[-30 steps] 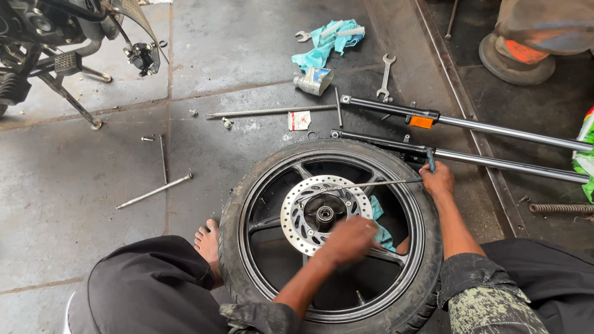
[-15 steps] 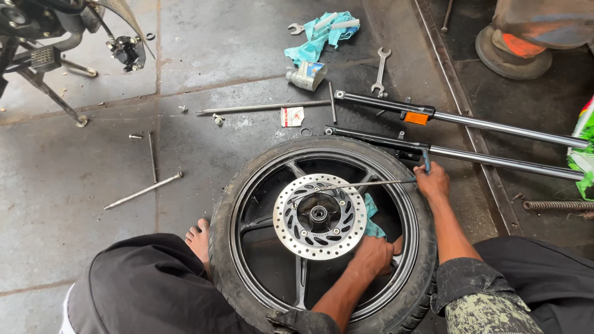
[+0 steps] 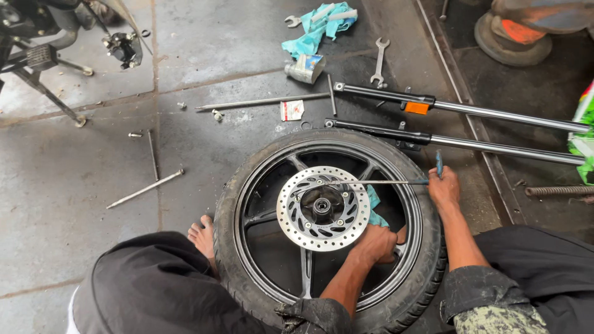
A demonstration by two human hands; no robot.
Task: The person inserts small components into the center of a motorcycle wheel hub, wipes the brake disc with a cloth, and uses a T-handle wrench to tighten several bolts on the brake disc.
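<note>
Head view: right hand (image 3: 444, 188) grips screwdriver (image 3: 396, 181); left hand (image 3: 373, 244) grasps wheel (image 3: 328, 229).

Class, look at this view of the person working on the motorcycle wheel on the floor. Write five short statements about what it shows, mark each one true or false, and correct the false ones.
1. The wheel lies flat on the floor with its brake disc facing up. True.
2. The right hand holds a hammer. False: it holds a long thin screwdriver that reaches across to the disc.
3. The left hand rests inside the rim, beside the disc. True.
4. Two fork tubes lie on the floor beyond the wheel. True.
5. The teal rag covers the disc. False: it lies on the floor at the top of the view, by the spanners.
</note>
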